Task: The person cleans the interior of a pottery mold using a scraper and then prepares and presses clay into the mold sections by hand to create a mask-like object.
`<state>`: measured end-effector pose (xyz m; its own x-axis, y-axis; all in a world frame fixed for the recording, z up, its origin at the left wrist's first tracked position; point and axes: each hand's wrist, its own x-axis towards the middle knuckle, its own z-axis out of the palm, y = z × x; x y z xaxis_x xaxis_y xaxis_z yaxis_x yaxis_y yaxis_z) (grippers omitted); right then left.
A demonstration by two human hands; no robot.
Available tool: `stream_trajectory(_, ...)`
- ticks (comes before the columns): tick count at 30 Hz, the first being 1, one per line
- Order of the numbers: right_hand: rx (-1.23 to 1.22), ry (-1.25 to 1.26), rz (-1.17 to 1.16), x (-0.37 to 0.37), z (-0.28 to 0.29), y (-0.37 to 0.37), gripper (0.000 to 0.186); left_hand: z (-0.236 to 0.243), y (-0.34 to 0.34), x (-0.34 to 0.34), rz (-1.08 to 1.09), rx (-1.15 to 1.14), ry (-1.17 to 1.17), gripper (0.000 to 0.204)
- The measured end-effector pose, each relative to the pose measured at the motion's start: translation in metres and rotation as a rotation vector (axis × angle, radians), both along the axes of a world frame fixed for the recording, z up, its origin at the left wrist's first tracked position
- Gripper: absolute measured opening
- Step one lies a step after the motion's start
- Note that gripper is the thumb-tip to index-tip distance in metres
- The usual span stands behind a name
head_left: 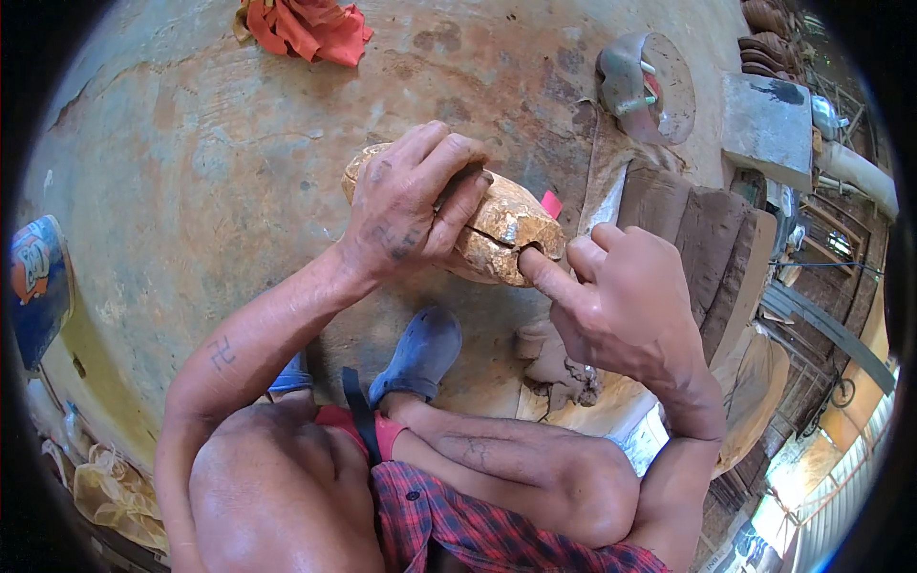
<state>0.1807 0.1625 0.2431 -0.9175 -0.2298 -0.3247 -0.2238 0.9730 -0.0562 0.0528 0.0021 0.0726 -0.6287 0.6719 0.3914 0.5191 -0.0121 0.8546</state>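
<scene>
My left hand (414, 205) wraps over a rounded, mottled tan block (506, 220), with a dark split along its side, held above the concrete floor. My right hand (611, 296) is at the block's right end, index finger pushed into a dark round hole there, other fingers curled; whether they hold anything is hidden. A small pink strip (551, 202) shows just behind the block. Below my right hand lies a rough lump of grey-brown clay (559, 377). Thick slabs of brown clay (683, 205) lie just beyond that hand, to the right.
Red cloth (315, 29) lies at the top. A metal container (621, 81), grey block (764, 129), pipe (855, 177) and wooden clutter stand right. A blue printed object (40, 286) and crumpled plastic (115, 501) are left. My blue-sandalled foot (420, 353) rests below the hands.
</scene>
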Motion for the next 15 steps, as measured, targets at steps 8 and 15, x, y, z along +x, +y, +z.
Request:
stream_trajectory(8, -0.002, -0.045, 0.018, -0.002, -0.014, 0.004, 0.024, -0.004, 0.001, -0.001, 0.003, 0.007, 0.003, 0.018)
stream_trajectory(15, -0.037, -0.124, -0.071, 0.001, -0.013, -0.001, 0.012, -0.003, 0.002, 0.0, 0.015, 0.041, 0.036, 0.017)
